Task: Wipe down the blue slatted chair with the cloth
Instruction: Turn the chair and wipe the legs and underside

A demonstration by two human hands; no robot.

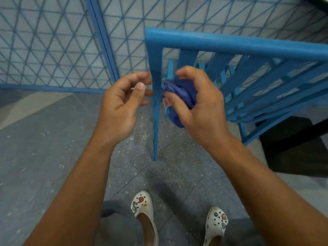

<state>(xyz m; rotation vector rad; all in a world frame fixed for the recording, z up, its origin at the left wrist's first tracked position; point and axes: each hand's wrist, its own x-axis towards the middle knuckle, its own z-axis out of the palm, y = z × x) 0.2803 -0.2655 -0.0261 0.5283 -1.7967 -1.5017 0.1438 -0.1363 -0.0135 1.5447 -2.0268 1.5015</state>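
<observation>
The blue slatted chair (230, 44) stands in front of me, its top rail running right and its corner leg dropping to the floor between my hands. My right hand (200, 103) grips a bunched purple-blue cloth (181, 93), held just right of that leg, with a small red-and-white tag showing. My left hand (122, 105) hovers just left of the leg, fingers loosely curled and holding nothing; its fingertips are close to the leg, but I cannot tell if they touch.
A blue metal lattice fence (53, 50) with a blue post (101, 36) runs behind the chair. Grey speckled tiles cover the floor. A dark object (298, 148) sits under the chair at right. My feet in white clogs (143, 208) stand below.
</observation>
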